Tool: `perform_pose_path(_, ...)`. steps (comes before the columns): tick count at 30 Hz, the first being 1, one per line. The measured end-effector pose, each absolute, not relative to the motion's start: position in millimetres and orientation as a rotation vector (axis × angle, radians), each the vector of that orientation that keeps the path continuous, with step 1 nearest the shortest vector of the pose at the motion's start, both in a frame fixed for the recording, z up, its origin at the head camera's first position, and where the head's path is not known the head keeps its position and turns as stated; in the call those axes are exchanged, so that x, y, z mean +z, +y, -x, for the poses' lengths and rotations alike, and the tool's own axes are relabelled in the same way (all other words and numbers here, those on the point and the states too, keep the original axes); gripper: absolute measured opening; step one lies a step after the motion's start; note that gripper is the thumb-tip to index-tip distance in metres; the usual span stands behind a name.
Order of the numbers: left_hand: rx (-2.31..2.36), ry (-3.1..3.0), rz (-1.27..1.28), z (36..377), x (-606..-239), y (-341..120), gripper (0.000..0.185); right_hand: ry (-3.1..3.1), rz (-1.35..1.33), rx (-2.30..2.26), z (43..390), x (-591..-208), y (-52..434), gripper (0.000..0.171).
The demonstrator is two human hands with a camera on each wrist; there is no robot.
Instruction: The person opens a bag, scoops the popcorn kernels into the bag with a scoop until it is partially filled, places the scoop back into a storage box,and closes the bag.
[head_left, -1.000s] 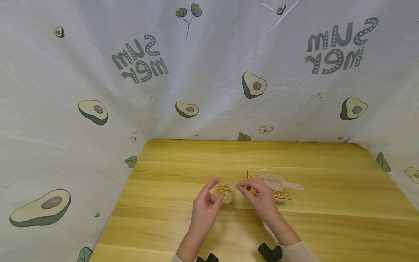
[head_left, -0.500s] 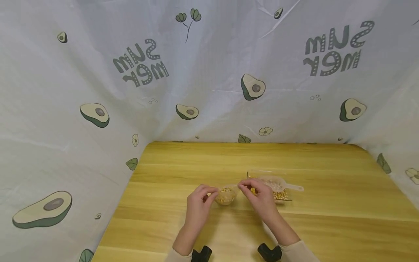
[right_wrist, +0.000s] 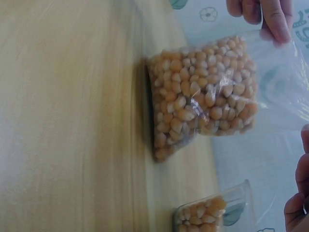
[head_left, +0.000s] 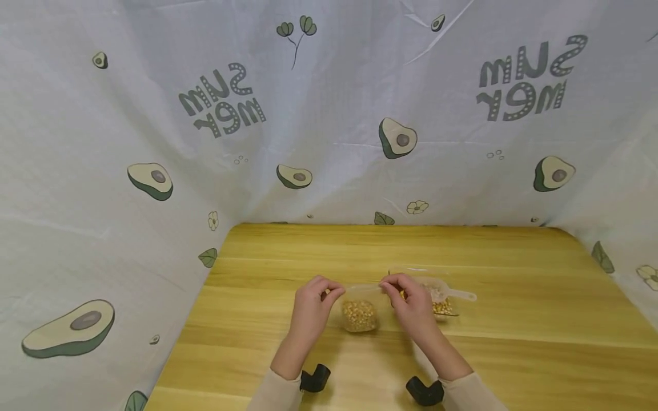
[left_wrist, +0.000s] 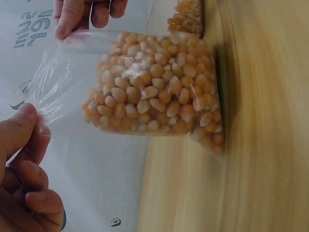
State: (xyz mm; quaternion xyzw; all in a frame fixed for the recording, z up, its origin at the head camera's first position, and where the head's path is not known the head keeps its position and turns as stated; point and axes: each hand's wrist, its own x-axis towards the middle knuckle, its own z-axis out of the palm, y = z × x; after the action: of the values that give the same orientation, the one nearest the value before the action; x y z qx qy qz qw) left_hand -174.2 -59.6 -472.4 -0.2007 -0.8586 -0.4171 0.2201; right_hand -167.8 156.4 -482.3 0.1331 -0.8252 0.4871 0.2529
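A: Starting at the left, what is the left hand doing?

B: Its fingers pinch the left corner of the top edge of a clear plastic bag. The thumb and forefinger are pressed together on the film, and the other fingers curl in below.

A: And the bag itself?

B: It sits between the two hands, its top edge drawn out flat from one hand to the other. The lower part is packed with yellow corn kernels, and its bottom rests on the wooden surface. The upper film above the kernels is slack and see-through.

A: Then the right hand?

B: It pinches the opposite top corner of the same bag. In the left wrist view its fingers are curled over the film's edge, closed on it rather than spread.

A: What lies further right?

B: Just behind the right hand stands a clear tray holding more kernels, with a clear scoop lying across it, the handle pointing right. The scoop carries some pale grains; I cannot tell what they are.

A: And around it all?

B: A white cloth printed with avocados hangs behind and beside the surface.
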Motion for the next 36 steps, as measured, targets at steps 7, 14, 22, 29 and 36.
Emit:
perform_pose_path(7,-1.168,-2.421,0.466,177,-475,-55,0.006,-2.321,-0.295,1.331,170,-483,158,0.009)
perform_pose_path(14,-1.200,-2.442,0.447,176,-474,-55,0.008,-2.382,-0.632,1.011,175,-472,149,0.038)
perform_pose_path(22,-1.345,-2.464,0.400,172,-477,-55,0.010,-2.367,-0.656,1.000,180,-473,136,0.019)
perform_pose_path(29,-1.503,-2.460,0.336,171,-480,-54,0.007,-2.334,-0.631,1.054,182,-478,136,0.016)
perform_pose_path(36,-1.589,-2.411,0.314,173,-482,-55,0.008,-2.343,-0.630,1.042,183,-477,135,0.015)
